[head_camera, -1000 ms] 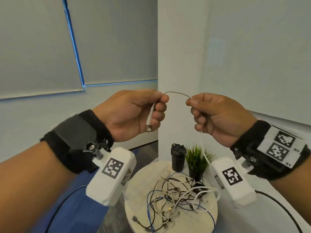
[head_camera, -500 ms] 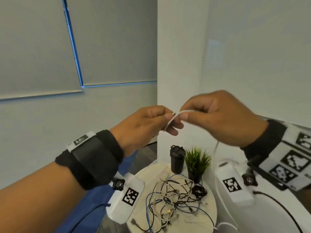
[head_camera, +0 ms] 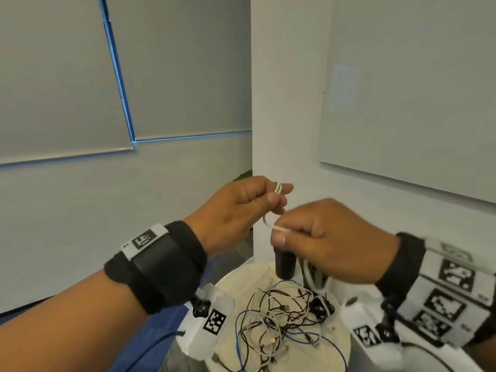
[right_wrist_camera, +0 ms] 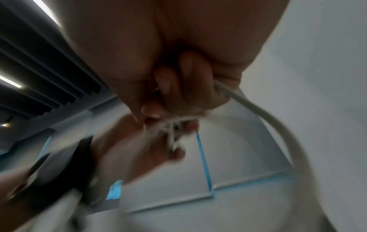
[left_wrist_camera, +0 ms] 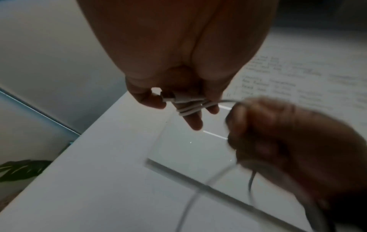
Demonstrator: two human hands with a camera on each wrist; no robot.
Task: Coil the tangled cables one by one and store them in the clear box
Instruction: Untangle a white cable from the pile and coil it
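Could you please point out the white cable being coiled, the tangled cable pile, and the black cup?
thin white cable [head_camera: 279, 188], head view, loops on finger.
tangled cable pile [head_camera: 281, 315], head view, middle.
black cup [head_camera: 285, 265], head view, side wall.

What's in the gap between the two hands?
In the head view, a short stretch of thin white cable bridges it, running from loops the left hand holds to the right hand's pinch. The left wrist view also shows this; nothing else lies there.

head: bright, even | wrists: dim, motion-blurred, edges bent | ceiling strip lights, perhaps the source
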